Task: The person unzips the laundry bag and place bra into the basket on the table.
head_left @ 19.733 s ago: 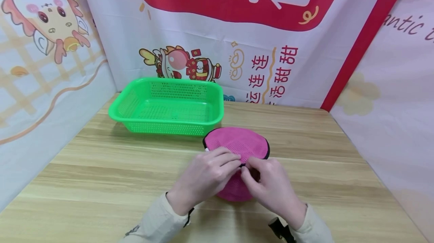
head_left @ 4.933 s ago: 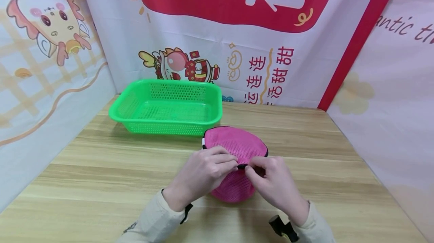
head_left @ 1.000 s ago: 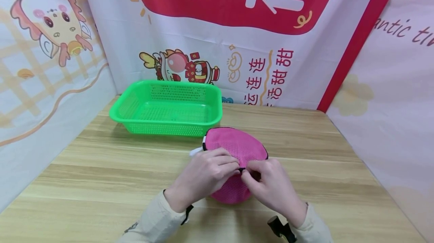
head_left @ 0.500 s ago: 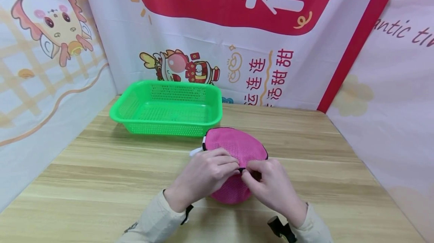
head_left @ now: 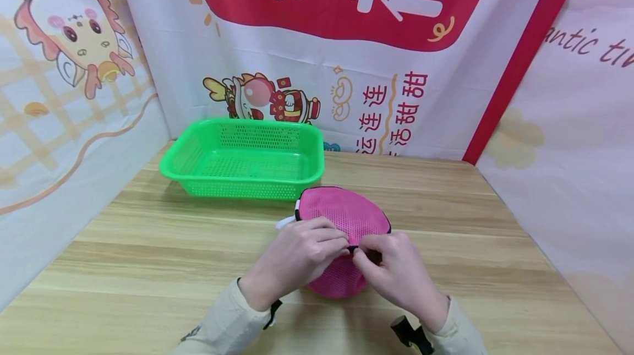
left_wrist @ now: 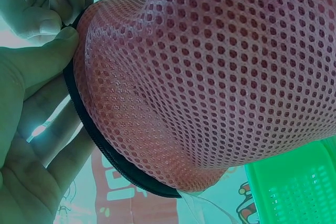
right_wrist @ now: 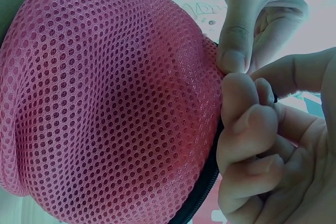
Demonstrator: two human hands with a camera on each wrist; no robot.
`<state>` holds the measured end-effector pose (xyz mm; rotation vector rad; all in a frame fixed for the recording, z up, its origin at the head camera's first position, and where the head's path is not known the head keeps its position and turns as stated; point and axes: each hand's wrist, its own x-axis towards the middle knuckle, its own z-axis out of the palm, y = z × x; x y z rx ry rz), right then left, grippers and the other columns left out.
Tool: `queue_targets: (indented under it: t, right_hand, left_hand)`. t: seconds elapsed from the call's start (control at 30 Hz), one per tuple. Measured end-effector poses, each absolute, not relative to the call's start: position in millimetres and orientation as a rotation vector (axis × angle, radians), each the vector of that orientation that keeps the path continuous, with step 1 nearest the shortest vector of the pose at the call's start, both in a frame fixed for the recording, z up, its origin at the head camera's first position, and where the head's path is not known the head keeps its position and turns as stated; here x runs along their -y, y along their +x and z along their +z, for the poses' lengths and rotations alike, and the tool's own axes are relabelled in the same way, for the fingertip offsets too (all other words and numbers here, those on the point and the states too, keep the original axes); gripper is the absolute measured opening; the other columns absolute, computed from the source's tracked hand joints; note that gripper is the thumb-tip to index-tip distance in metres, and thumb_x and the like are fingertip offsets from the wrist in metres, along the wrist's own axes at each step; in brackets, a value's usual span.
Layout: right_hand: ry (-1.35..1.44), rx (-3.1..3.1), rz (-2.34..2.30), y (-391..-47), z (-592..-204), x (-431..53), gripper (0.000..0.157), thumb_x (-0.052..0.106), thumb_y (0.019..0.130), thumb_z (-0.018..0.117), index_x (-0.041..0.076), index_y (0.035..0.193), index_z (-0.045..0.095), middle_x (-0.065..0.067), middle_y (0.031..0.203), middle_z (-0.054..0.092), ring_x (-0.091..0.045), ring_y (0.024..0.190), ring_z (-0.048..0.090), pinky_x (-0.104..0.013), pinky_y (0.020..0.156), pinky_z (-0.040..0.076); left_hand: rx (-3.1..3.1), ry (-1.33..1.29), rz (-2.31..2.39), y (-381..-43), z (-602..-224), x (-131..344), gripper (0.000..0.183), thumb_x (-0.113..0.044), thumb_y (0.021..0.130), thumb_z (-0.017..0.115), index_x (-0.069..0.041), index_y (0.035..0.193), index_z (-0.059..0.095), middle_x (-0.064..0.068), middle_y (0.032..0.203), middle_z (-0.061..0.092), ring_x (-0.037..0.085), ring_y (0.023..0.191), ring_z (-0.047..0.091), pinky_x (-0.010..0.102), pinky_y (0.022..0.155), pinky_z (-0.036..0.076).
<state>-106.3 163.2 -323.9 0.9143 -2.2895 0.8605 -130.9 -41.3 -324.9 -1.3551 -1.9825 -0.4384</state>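
Note:
A pink mesh laundry bag [head_left: 346,212] with a black zipper edge [left_wrist: 100,142] stands bulging on the table. My left hand [head_left: 307,250] pinches that edge between thumb and fingertips, from the left. From the right, my right hand [head_left: 393,267] pinches the same edge, its fingertips close beside the left ones. A short black stretch shows between the two hands in the head view. In the right wrist view the right fingers [right_wrist: 247,124] are curled at the rim, hiding what small part they grip. A white strip [head_left: 284,222] sticks out at the bag's left side.
A green perforated plastic basket [head_left: 255,187] stands behind the bag to the left, near the back of the wooden table [head_left: 148,267]. Printed cloth hangings [head_left: 297,47] enclose the table at the back and both sides.
Over the last second nothing visibly moves. Since about five seconds ago, the white strip has come out at the bag's left, and the black stretch between the hands has become shorter.

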Motion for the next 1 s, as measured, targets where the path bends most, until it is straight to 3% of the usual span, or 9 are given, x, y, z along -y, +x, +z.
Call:
queue_targets:
  t: [1.0]
  right_hand:
    - [0.846,2.352,0.903,-102.3,-320.7,-162.6,0.04,0.0,0.072,0.061,0.025,0.055,0.035,0.022,0.056,0.024,0.007,0.049,0.024,-0.012,0.039,0.019]
  left_hand:
    - [1.999,-1.351,-0.446,-128.4,-323.0,40.9,0.004,-0.01,0.085,0.078,-0.012,0.088,0.076,-0.005,0.088,0.072,0.009,0.087,0.064,0.018,0.082,0.051]
